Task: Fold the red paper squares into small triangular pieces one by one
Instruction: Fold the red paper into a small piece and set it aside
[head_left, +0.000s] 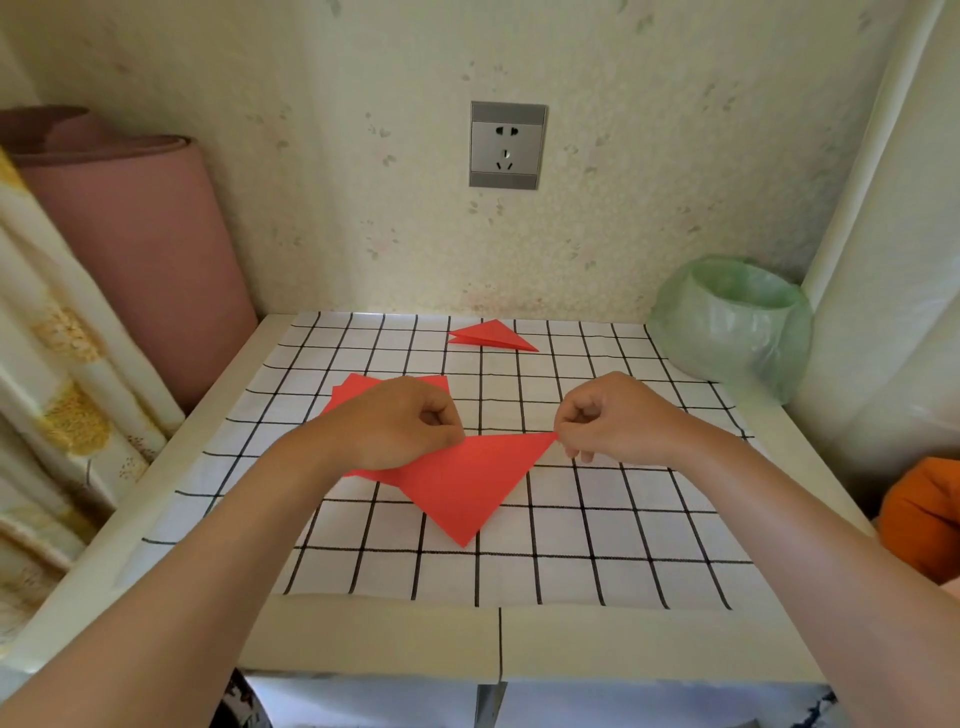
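Red triangle: thin matte paper, folded on the diagonal, long edge running hand to hand, apex pointing at the camera, sitting mid-table over the grid cloth. Can't tell if it's flat on the cloth or slightly lifted. Left hand has its fingers curled and pinches the triangle's left corner. Right hand pinches the right corner tip between thumb and forefinger, other fingers tucked. Stack of red squares is just behind and partly under the left hand, flat sheets slightly fanned. Finished folded piece is at the far edge of the cloth, a smaller, flatter triangle with its layers gaping slightly on the left side. The cloth is white with black grid lines, smooth, and covers most of the cream table. Container: a round bin at the far right corner, lined with a thin crinkled translucent green bag; from here only liner shows inside, contents can't be told. Pink roll leans at left, soft matte sheet material. Grey wall socket sits on speckled wallpaper.
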